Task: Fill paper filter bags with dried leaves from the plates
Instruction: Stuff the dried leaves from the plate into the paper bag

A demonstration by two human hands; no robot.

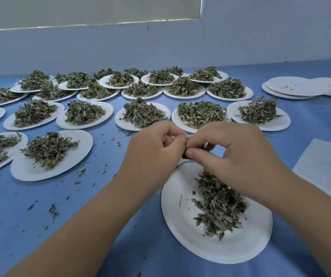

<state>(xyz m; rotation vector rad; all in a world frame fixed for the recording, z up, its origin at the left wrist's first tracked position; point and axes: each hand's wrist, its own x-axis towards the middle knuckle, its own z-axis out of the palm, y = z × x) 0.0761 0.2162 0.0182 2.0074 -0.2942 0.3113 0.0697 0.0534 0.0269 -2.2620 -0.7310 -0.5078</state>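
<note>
Pinches a small paper filter bag, mostly hidden, between left hand and right hand, both curled onto it, just above the far rim of the near plate. Has dried leaves piled on that plate under the right wrist, with more heaped plates beyond.

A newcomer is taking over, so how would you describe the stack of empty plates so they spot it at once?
Take the blue table and look to its far right, near the wall. Beyond the rows of leaf-heaped plates lies the stack of empty plates. Unlike its neighbours it bears only a few crumbs, no heap.
</note>
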